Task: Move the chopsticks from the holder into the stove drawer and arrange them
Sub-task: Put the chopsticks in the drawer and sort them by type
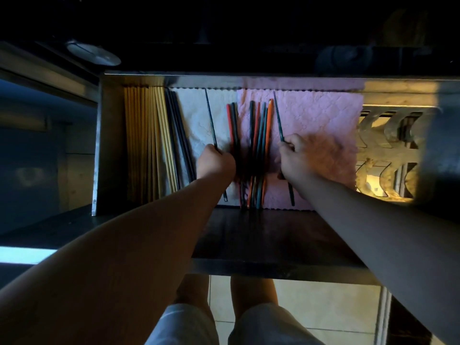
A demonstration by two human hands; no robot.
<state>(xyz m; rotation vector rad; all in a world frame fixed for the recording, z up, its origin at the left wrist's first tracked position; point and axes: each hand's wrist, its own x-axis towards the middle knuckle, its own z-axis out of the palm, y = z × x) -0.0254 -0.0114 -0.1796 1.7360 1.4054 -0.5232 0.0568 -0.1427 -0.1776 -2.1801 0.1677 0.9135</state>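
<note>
In the centre of the frame, inside the drawer (98, 145), our left hand (215, 161) curls round one dark chopstick (210, 118) and our right hand (296, 158) pinches a second dark chopstick (278, 120), both tips pointing toward the upper edge. Between them a loose bunch of coloured chopsticks (258, 145) lies lengthwise, near to far, mostly on the pink cloth (318, 115); further left, yellow chopsticks (146, 140) lie parallel.

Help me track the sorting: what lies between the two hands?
In the head view, a loose bunch of red, orange and dark chopsticks lies in the drawer between the left hand and the right hand.
</note>
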